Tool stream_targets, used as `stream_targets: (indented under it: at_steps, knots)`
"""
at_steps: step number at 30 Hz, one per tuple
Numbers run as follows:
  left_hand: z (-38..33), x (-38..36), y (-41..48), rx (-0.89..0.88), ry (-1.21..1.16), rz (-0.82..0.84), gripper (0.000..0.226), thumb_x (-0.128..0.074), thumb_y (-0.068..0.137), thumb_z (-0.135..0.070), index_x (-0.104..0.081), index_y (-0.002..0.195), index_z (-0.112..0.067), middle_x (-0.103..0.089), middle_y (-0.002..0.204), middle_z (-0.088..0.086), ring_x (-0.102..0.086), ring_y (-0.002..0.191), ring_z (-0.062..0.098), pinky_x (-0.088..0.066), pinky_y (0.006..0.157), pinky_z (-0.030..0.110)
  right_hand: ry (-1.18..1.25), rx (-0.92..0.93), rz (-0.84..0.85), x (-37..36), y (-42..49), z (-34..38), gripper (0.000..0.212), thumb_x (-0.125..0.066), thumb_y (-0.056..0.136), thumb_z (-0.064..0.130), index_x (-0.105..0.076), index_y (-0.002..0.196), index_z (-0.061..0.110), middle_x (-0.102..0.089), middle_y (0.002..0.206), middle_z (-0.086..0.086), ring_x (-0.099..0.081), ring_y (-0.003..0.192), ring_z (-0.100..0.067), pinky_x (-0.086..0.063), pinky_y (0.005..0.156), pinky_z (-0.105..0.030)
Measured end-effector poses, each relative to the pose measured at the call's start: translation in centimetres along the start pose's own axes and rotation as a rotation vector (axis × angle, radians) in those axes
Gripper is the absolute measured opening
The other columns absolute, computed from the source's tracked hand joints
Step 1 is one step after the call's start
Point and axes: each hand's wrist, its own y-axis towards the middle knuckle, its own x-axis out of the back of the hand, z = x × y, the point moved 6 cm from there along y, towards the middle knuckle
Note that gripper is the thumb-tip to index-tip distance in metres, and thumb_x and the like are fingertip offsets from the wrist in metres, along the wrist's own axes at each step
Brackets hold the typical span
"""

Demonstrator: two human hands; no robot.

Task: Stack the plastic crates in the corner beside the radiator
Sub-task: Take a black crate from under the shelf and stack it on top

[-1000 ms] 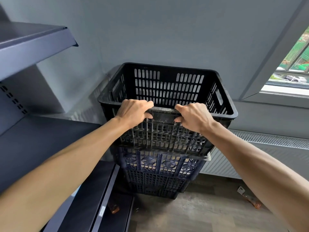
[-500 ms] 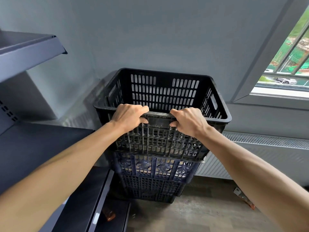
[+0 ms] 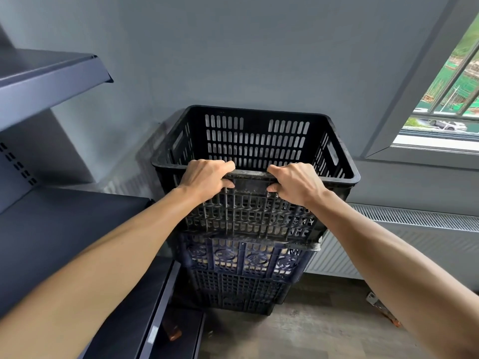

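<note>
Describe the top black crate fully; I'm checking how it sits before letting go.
The top black crate is an open, empty box of scuffed, dusty-looking black plastic, with slotted walls, a lattice front and cut-out handles on both sides. It sits upright on a dark blue crate, its right end seeming to overhang slightly, in the corner between the grey wall and the radiator. The left hand and right hand both grip its near rim.

Top crate (image 3: 255,149) on lower crate (image 3: 241,278), in corner; shelving (image 3: 46,81) left, radiator (image 3: 414,229) right.
</note>
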Motion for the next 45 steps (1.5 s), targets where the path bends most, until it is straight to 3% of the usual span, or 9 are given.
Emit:
stream_targets:
  at_steps: [7,15,22,27,30,35,38,42,45]
  knots:
    - [0.5,-0.8,0.0,0.004,-0.053,0.037,0.038,-0.067,0.084,-0.048,-0.058,0.106,-0.018,-0.061,0.078,-0.006,-0.06,0.07,0.018,-0.033,0.063,0.028,0.016,-0.049,0.014,-0.3,0.1,-0.3,0.04,-0.065,0.088,0.047,-0.057,0.108,0.014,-0.067,0.072,-0.004,-0.065,0.066,-0.028,-0.039,0.052,-0.029]
    - [-0.4,-1.4,-0.1,0.04,-0.058,0.086,0.042,-0.067,0.085,-0.045,-0.056,0.117,-0.021,-0.063,0.091,-0.004,-0.057,0.092,0.02,-0.042,0.089,0.04,0.05,-0.078,0.023,-0.4,0.0,-0.1,0.035,-0.066,0.088,0.045,-0.056,0.1,0.014,-0.067,0.074,-0.003,-0.065,0.066,-0.027,-0.046,0.054,-0.032]
    - [-5.5,-1.4,0.6,0.014,-0.102,0.015,0.043,-0.069,0.083,-0.038,-0.052,0.119,-0.023,-0.063,0.107,-0.004,-0.058,0.102,0.019,-0.038,0.096,0.041,0.089,-0.082,-0.031,0.1,-1.3,0.3,0.037,-0.067,0.088,0.035,-0.051,0.113,0.014,-0.067,0.094,-0.002,-0.066,0.075,-0.028,-0.043,0.056,-0.033]
    - [-8.2,-1.6,1.4,-0.014,-0.144,0.005,0.046,-0.068,0.085,-0.035,-0.05,0.125,-0.023,-0.062,0.112,-0.003,-0.057,0.106,0.02,-0.036,0.1,0.041,0.118,-0.115,-0.051,0.2,-2.8,-1.5,0.041,-0.067,0.087,0.034,-0.05,0.119,0.016,-0.064,0.101,-0.002,-0.064,0.089,-0.026,-0.046,0.068,-0.035]
    - [-9.7,-1.7,1.7,-0.023,-0.161,-0.017,0.05,-0.068,0.086,-0.033,-0.049,0.131,-0.02,-0.059,0.121,-0.002,-0.055,0.113,0.02,-0.034,0.104,0.041,0.118,-0.159,-0.049,-0.3,-4.0,-3.0,0.045,-0.068,0.085,0.034,-0.05,0.123,0.018,-0.063,0.104,-0.002,-0.059,0.099,-0.025,-0.046,0.083,-0.037]
    - [-13.2,-1.0,1.3,-0.047,-0.176,-0.128,0.054,-0.068,0.083,-0.024,-0.052,0.133,-0.015,-0.05,0.133,0.003,-0.045,0.127,0.023,-0.03,0.11,0.043,0.111,-0.2,-0.097,-0.3,-6.3,-5.0,0.057,-0.069,0.082,0.028,-0.047,0.134,0.022,-0.06,0.112,-0.003,-0.054,0.107,-0.025,-0.042,0.099,-0.036]
    - [-15.6,-1.1,0.4,-0.07,-0.18,-0.18,0.045,-0.065,0.086,-0.024,-0.055,0.129,-0.017,-0.049,0.133,0.003,-0.042,0.128,0.023,-0.033,0.107,0.041,0.109,-0.203,-0.14,-0.1,-7.6,-6.0,0.061,-0.072,0.078,0.023,-0.049,0.135,0.021,-0.057,0.12,-0.005,-0.051,0.11,-0.027,-0.043,0.099,-0.037]
    - [-17.5,-1.6,-0.7,-0.027,-0.228,-0.244,0.026,-0.064,0.089,-0.026,-0.064,0.113,-0.018,-0.054,0.116,0.0,-0.049,0.108,0.019,-0.043,0.089,0.034,0.129,-0.266,-0.2,-0.1,-9.6,-8.2,0.066,-0.074,0.074,0.016,-0.051,0.136,0.018,-0.047,0.135,-0.009,-0.043,0.118,-0.03,-0.047,0.098,-0.042]
    - [-19.1,-3.7,-1.2,-0.001,-0.283,-0.164,0.023,-0.062,0.091,-0.026,-0.066,0.113,-0.019,-0.061,0.107,-0.004,-0.055,0.099,0.016,-0.046,0.084,0.032,0.198,-0.322,-0.268,-0.4,-11.3,-9.5,0.074,-0.073,0.075,0.012,-0.042,0.143,0.014,-0.039,0.143,-0.011,-0.038,0.122,-0.031,-0.048,0.096,-0.04]
